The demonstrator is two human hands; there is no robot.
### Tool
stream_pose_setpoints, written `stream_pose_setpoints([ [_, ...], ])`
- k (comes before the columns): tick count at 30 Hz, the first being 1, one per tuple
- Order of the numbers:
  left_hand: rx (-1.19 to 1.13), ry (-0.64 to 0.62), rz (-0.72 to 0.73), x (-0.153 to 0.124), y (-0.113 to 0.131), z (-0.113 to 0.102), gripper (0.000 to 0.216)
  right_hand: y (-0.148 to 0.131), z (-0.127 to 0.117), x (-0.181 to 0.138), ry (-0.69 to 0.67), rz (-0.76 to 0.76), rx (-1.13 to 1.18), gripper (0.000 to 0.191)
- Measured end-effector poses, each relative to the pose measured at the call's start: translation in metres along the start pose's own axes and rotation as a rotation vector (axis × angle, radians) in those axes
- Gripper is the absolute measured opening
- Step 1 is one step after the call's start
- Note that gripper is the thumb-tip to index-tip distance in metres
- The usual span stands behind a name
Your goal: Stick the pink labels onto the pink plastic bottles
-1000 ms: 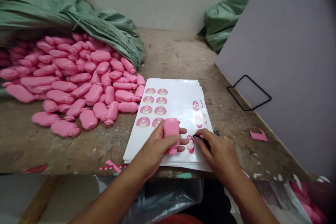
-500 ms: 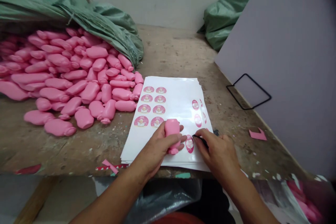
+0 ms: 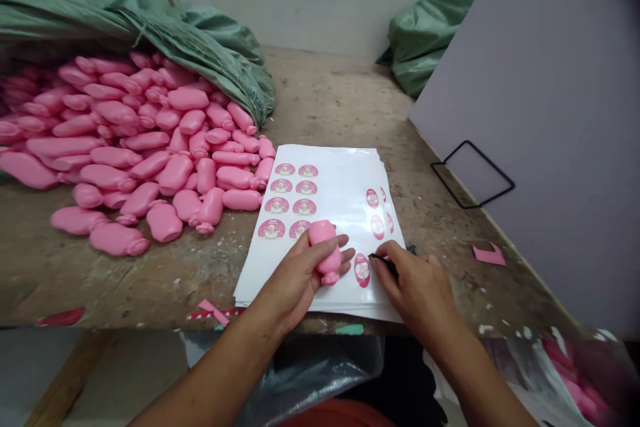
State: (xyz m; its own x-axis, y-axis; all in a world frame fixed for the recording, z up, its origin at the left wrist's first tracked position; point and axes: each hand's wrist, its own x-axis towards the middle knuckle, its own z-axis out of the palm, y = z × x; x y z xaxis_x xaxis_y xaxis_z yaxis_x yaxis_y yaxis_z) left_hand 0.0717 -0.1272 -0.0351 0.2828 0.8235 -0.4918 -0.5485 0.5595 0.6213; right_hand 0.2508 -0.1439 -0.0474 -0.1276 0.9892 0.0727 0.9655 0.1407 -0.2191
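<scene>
My left hand (image 3: 305,263) is closed around a small pink plastic bottle (image 3: 323,240), thumb across it and the other fingers behind. The bottle's flat base points away from me and its neck towards me. Between the thumb and fingers of my right hand (image 3: 417,280) is a slim black pointed tool (image 3: 384,263); its exact kind is mostly hidden. The tool's tip is at the right edge of an oval pink sticker (image 3: 362,271). That sticker lies on the top sheet of a stack of white sticker sheets (image 3: 340,200), below both hands. Other pink stickers (image 3: 271,229) run along the sheet's left side.
Many pink bottles (image 3: 175,173) spill from a green sack (image 3: 210,33) at the left. Another green sack (image 3: 425,40) is at the back right. A grey panel (image 3: 540,113) slants along the right, with a black wire frame (image 3: 473,173) leaning there. Pink scraps (image 3: 489,253) lie nearby.
The bottle in my left hand has tilted, its base now leaning away and to the left. My right hand and the tool stay beside the same sticker. The whole view has shifted slightly.
</scene>
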Motion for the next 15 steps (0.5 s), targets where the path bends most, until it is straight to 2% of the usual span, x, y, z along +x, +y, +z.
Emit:
stream_pose_setpoints([
  [5, -0.001, -0.006, 0.013, -0.0007, -0.0010, 0.0013, 0.041, -0.0029, 0.0019, 0.0054, 0.028, -0.043, -0.048, 0.019],
  [11, -0.010, -0.010, 0.021, -0.0004, -0.0011, -0.0007, 0.039, 0.0054, -0.0015, 0.0028, -0.047, -0.006, 0.126, 0.018],
  [15, -0.001, -0.004, 0.024, -0.0004, -0.0007, 0.0004, 0.037, 0.0040, -0.0019, -0.0010, -0.026, -0.006, 0.017, 0.018],
])
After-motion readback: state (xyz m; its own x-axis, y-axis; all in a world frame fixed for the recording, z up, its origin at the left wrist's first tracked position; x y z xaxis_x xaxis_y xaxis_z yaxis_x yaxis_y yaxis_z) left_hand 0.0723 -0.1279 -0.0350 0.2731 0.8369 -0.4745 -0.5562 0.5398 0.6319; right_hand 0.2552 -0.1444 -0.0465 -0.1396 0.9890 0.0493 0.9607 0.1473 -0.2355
